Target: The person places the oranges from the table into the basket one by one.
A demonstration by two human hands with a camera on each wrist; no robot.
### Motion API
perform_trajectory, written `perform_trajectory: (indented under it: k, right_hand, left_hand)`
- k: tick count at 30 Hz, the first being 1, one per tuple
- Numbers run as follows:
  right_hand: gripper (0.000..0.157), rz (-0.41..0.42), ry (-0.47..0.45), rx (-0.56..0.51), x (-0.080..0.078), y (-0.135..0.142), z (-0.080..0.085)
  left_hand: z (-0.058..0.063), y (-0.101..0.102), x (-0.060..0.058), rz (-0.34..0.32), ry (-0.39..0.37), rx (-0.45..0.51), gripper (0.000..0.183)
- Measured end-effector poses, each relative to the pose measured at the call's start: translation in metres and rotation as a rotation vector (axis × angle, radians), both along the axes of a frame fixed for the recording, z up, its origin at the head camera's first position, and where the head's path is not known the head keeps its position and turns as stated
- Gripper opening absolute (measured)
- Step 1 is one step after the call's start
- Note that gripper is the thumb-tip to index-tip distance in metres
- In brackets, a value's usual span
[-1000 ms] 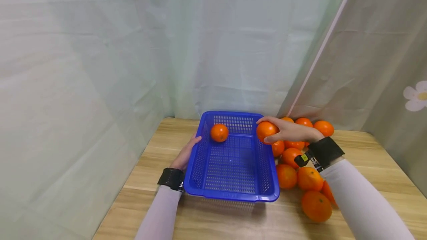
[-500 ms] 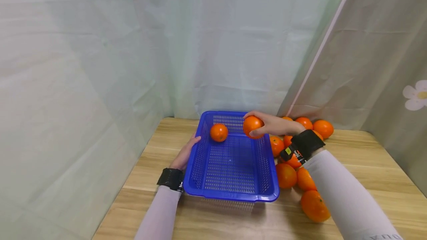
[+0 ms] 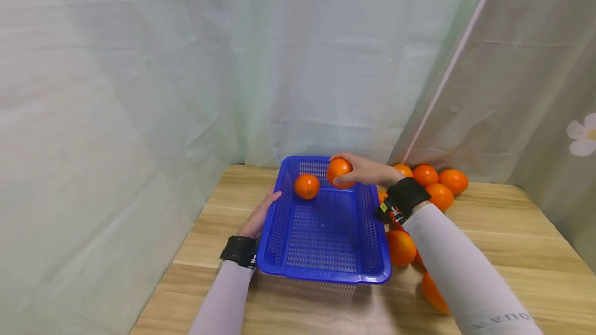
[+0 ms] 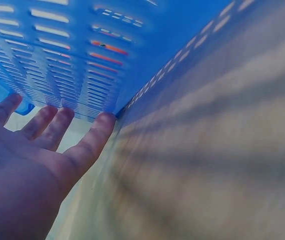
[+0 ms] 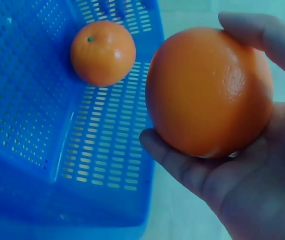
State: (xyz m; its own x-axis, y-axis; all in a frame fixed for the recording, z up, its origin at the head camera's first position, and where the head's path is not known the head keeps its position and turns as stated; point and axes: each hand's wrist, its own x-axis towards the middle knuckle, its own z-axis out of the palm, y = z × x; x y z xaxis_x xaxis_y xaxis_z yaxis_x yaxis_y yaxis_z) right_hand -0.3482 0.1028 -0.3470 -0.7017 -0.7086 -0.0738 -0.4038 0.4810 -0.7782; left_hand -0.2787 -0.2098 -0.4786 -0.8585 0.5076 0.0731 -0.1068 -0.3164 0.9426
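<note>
A blue plastic basket (image 3: 322, 274) with slotted walls stands on the wooden table. One orange (image 3: 307, 186) lies inside it near the back left corner. My right hand (image 3: 369, 170) grips another orange (image 3: 339, 172) over the back right part of the basket. Thumb and fingers wrap this held orange (image 5: 207, 92) in the right wrist view, where the fruit in the basket is apart from it. Against the basket's left outer side rests my left hand (image 3: 257, 218). Its outstretched fingers (image 4: 85, 150) touch the slotted wall in the left wrist view, and the thumb lies at the rim.
Several oranges (image 3: 439, 197) lie on the table (image 3: 503, 231) right of the basket, partly hidden by my right forearm. Pale curtains (image 3: 326, 66) hang behind and on the left side. The basket's floor (image 3: 322, 231) shows bare at the front.
My right hand has carried its orange leftward, from the basket's right rim to above the basket's inside. The left hand, the basket and the orange inside it have stayed in place.
</note>
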Motion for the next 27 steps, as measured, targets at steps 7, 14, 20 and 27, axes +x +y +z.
perform_trajectory:
  k: [7, 14, 20, 27]
  right_hand:
    - [0.057, -0.032, -0.013, 0.000, -0.009, -0.011, -0.004]
    - [0.057, -0.095, -0.034, -0.005, -0.015, -0.016, -0.017]
    - [0.054, -0.218, -0.023, -0.009, -0.018, -0.024, -0.033]
    - [0.057, -0.327, -0.024, 0.018, -0.018, -0.030, -0.054]
  left_hand:
    - [0.001, 0.002, 0.001, 0.009, -0.019, -0.010, 0.057]
    - [0.001, 0.004, 0.002, 0.018, -0.022, -0.041, 0.057]
    - [0.001, 0.005, 0.004, 0.009, 0.000, -0.025, 0.056]
    - [0.002, 0.005, 0.005, -0.011, 0.010, -0.022, 0.056]
